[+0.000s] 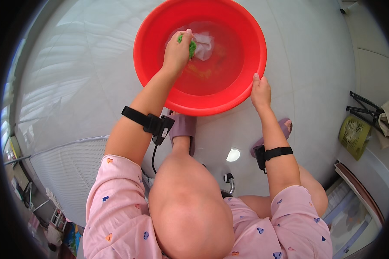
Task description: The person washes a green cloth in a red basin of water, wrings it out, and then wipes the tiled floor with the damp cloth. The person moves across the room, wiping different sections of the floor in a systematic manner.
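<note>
A round red plastic basin point(201, 105) stands on the floor before me with water in it. Over its left part, my left hand point(177, 51) is closed around a fuzzy green scrubber or brush point(192, 48), partly hidden by the fingers. A white cloth point(203, 47) lies bunched in the water just right of the scrubber. Whether the scrubber touches the cloth, I cannot tell. My right hand point(261, 92) grips the basin's near right rim, thumb on top.
My slippered feet point(183, 128) are close behind the basin on glossy tile floor point(304, 64). At the right is a yellow-green waste basket point(354, 136) beside a folding stool point(366, 108). White mesh fabric point(73, 165) is at the left. A caster point(227, 178) shows beneath me.
</note>
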A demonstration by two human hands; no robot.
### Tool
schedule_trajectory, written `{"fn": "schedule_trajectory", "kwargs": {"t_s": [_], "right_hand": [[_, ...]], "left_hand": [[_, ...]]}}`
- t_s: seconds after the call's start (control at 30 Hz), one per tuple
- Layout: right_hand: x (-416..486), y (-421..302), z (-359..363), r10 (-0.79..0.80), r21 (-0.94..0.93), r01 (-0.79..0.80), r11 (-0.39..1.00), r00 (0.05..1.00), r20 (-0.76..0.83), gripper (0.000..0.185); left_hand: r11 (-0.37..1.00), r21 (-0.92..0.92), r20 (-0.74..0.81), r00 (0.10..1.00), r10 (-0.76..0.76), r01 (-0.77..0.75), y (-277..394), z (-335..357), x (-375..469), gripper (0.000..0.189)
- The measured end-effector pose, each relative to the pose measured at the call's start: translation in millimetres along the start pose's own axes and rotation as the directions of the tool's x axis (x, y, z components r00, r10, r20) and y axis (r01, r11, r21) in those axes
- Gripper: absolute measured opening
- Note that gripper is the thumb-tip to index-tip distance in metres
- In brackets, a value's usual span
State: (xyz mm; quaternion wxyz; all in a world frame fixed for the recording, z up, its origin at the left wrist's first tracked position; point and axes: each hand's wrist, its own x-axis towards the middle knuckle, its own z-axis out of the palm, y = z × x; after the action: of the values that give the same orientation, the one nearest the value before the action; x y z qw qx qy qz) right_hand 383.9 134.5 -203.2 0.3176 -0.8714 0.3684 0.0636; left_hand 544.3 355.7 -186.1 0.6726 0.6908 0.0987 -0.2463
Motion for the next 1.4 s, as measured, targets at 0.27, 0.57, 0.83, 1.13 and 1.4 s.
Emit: {"fn": "schedule_trajectory", "kwargs": {"t_s": [0.27, 0.57, 0.83, 1.13, 1.4], "right_hand": [[8, -48, 27, 0.001, 0.093, -0.009, 0.996, 0.996, 0.087, 0.043], [31, -120, 75, -0.085, 0.233, 0.015, 0.972, 0.952, 0.293, 0.050], [37, -209, 110, -0.273, 0.430, -0.018, 0.903, 0.749, 0.604, 0.049], [35, -235, 119, -0.293, 0.287, 0.147, 0.947, 0.762, 0.577, 0.064], [44, -201, 111, -0.247, 0.260, 0.111, 0.959, 0.774, 0.583, 0.048]], "left_hand": [[0.717, 0.637, 0.140, 0.957, 0.255, -0.284, -1, -28, -25, 0.058], [0.456, 0.837, 0.275, 0.953, 0.128, -0.303, 3, -29, -47, 0.073], [0.452, 0.848, 0.102, 0.922, 0.372, -0.277, -3, -98, -7, 0.053], [0.506, 0.846, -0.071, 0.907, 0.415, -0.166, 15, -182, 38, 0.047], [0.487, 0.873, -0.178, 0.911, 0.371, -0.027, 23, -232, 68, 0.049]]}}
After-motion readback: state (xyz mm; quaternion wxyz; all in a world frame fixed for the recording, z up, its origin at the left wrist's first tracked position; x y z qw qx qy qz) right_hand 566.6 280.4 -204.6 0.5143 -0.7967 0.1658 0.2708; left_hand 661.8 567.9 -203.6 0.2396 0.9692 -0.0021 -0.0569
